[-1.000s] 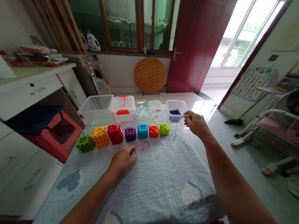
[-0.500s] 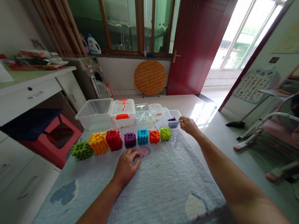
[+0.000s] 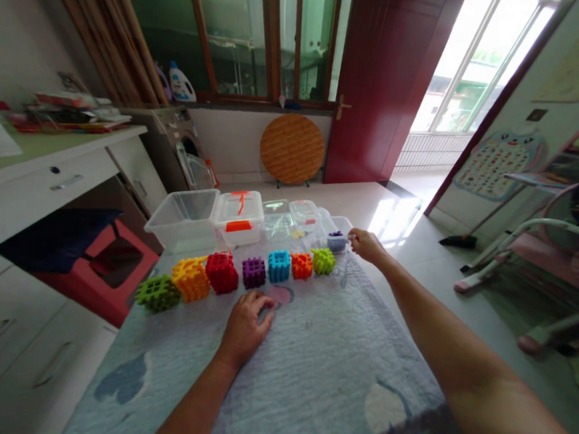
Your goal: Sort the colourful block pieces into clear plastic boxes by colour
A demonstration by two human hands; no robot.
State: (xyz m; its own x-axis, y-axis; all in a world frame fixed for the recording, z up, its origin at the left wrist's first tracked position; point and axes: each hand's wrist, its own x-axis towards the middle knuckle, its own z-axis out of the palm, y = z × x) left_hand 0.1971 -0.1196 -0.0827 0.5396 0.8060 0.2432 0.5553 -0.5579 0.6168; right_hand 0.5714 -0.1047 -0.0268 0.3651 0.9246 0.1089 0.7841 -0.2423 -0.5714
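At the far right corner of the cloth-covered table, my right hand (image 3: 365, 244) is closed on the edge of a small clear plastic box (image 3: 338, 245) with dark purple pieces (image 3: 335, 235) in it. My left hand (image 3: 250, 324) rests on the cloth, fingers loosely bent and thumb apart, holding nothing. Just beyond it stands a row of cubes made of interlocking pieces: dark green (image 3: 158, 293), yellow (image 3: 190, 280), red (image 3: 222, 273), purple (image 3: 254, 273), blue (image 3: 279, 266), orange (image 3: 302, 266) and lime (image 3: 324, 262). The purple cube is nearest my left hand.
Behind the cubes stand a large clear bin (image 3: 182, 219), a lidded box with orange latches (image 3: 239, 214), a clear container (image 3: 277, 218) and a smaller lidded one (image 3: 304, 211). A red stool (image 3: 95, 266) is left of the table; a pink chair (image 3: 532, 238) stands right.
Everything has shifted very slightly in the view. Both hands keep nearly the same places, the right one still at the small clear box.
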